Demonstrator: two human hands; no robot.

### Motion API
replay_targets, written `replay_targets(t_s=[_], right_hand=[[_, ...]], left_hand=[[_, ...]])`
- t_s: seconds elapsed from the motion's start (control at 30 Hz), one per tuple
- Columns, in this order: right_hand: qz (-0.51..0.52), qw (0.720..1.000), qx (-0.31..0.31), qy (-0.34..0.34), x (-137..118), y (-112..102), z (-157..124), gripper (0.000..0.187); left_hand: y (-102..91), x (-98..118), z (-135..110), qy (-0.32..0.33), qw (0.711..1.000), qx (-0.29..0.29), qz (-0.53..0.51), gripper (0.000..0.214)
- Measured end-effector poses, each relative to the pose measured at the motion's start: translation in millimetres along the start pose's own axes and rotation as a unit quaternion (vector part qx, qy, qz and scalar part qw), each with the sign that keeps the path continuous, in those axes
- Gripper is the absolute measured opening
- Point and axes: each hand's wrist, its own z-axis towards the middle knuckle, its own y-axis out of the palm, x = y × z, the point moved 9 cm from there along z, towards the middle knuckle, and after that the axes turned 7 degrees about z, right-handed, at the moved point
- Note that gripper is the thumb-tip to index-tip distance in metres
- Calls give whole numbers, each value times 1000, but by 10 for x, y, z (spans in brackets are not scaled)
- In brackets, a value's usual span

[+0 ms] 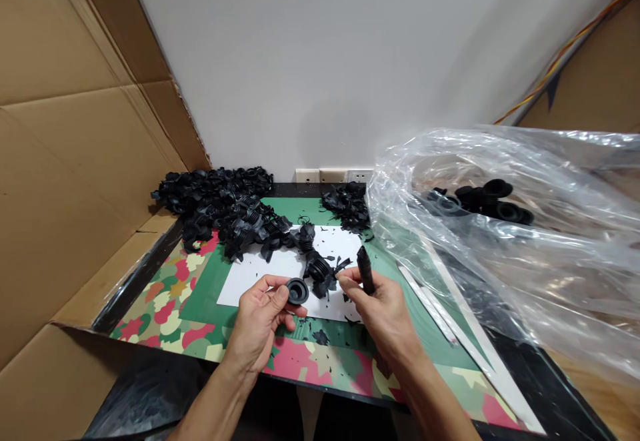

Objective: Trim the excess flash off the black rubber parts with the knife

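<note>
Forward-down head view, seemingly near

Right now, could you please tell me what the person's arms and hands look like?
The left hand and right hand are bare, with no gloves, and no rings show. The left forearm and right forearm are uncovered as far as the picture reaches: no sleeve, watch or marking is in view.

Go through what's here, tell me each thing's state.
Left hand: closed on round black part
Round black part: hollow side showing
Right hand: closed around dark stick
Clear bag: crumpled, black parts inside
White sheet: flat, littered with scraps
Large heap: loosely piled
Small heap: loosely piled
</note>
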Motion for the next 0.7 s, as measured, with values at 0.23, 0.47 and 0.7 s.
replay_targets(t_s=[0.23,0.47,0.7], right_hand=[[-17,1000,-24,5,47,48,-3,31],[-14,999,-15,-33,33,22,18,36],[-15,999,-21,-34,63,32,22,31]], left_hand=[[-14,-5,16,-7,1000,12,-2,51],[-27,-1,40,3,1000,7,-3,49],[-7,59,29,44,999,-1,7,42]])
